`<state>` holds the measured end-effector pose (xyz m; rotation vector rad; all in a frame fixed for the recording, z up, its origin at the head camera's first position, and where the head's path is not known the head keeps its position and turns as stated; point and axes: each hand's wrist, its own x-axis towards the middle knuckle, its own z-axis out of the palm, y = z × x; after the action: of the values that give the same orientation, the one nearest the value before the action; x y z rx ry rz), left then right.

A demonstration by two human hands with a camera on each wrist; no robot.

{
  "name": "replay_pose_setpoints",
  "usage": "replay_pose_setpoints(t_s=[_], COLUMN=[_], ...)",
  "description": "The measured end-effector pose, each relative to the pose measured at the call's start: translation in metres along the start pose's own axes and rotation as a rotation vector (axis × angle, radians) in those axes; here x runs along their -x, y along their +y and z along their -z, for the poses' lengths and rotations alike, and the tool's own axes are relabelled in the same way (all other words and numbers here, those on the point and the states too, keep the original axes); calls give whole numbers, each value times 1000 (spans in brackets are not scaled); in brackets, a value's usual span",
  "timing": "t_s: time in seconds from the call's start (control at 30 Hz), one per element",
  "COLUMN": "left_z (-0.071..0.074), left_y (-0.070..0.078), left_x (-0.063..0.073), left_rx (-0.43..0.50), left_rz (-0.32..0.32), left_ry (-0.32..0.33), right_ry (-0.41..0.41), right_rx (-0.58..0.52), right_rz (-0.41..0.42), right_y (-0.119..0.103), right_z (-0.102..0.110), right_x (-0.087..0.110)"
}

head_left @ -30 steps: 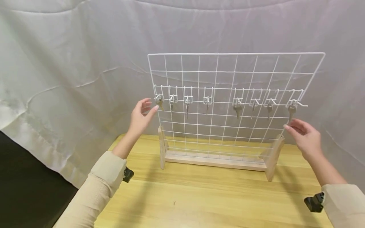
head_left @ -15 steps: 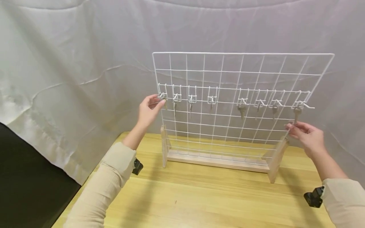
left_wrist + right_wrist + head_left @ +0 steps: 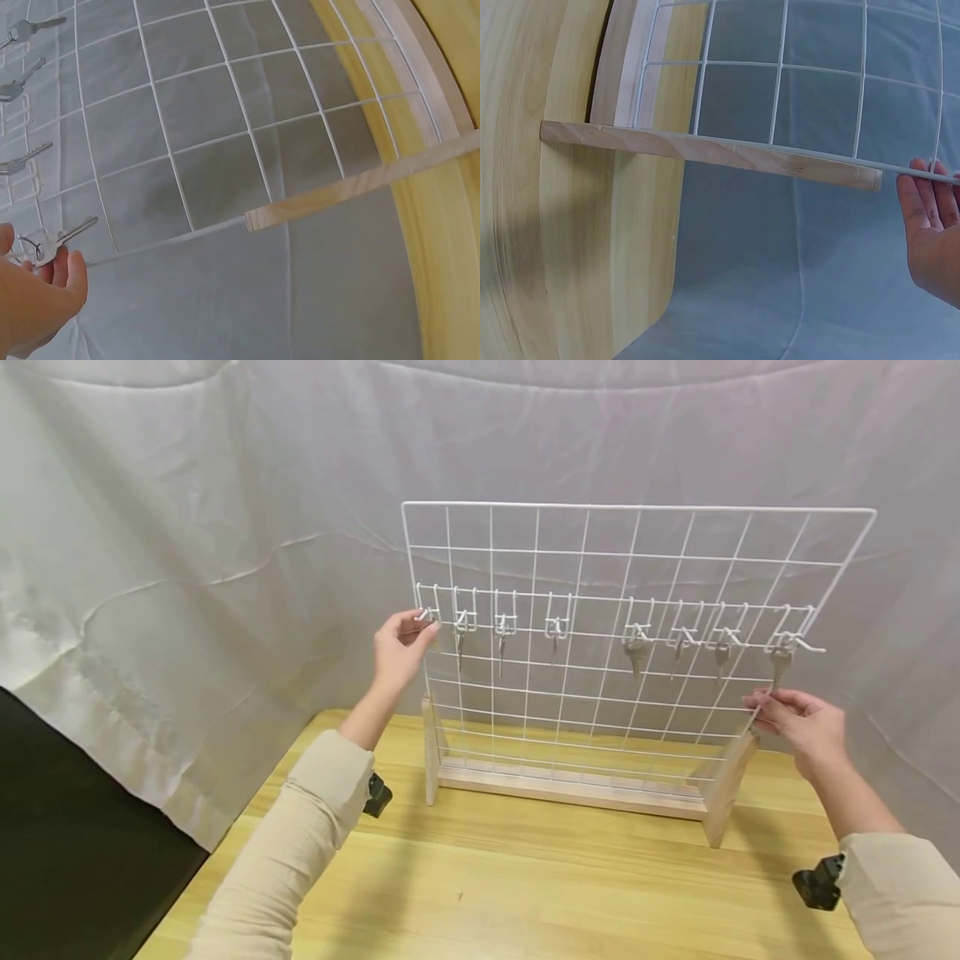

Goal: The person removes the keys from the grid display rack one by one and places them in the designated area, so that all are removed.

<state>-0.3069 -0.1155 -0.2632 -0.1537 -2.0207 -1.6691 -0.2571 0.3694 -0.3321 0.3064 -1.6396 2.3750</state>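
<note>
A white wire grid panel [image 3: 607,681] stands upright in a wooden base [image 3: 570,791]. Along one row, white hooks carry several metal keys, such as a broad key [image 3: 636,656] right of the middle. At the panel's left edge my left hand [image 3: 399,656] pinches the leftmost key [image 3: 61,241]; its ring [image 3: 30,247] shows between thumb and fingers in the left wrist view. My right hand [image 3: 808,731] grips the panel's right edge wire between thumb and fingers, just below the rightmost key [image 3: 781,665]. In the right wrist view its fingers [image 3: 915,199] lie at that wire.
The base stands on a yellow wood-grain table [image 3: 525,877]. Grey fabric [image 3: 247,510] hangs behind and to the left, with a black area [image 3: 75,843] at the lower left. Wooden side supports [image 3: 729,789] rise at both ends of the base.
My left hand has moved right and in to the leftmost key and taken hold of it. My right hand has closed on the panel's right edge. The head view has shifted slightly.
</note>
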Motion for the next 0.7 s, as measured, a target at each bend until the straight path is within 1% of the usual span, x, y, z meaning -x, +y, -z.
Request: replay_pose_setpoints(t_s=[0.13,0.27,0.4,0.47,0.7], left_z=[-1,-2,-2,-2,-4], left_y=[-1,-1,-1,-1,-2], left_x=[-2,-4,-5,-6,-5], left_rx=[41,79,85,86,99], left_rz=[14,45,79,94,113], left_ry=[41,63,70,64,57], right_ry=[10,29,41,40,36], right_rx=[13,38,60,61,82], right_rz=[-9,-21,-32,-34,-21], right_y=[-1,-2,-3,-3,-3], right_z=[0,-1,-1,-1,-2], right_x=[1,1,1,1,1])
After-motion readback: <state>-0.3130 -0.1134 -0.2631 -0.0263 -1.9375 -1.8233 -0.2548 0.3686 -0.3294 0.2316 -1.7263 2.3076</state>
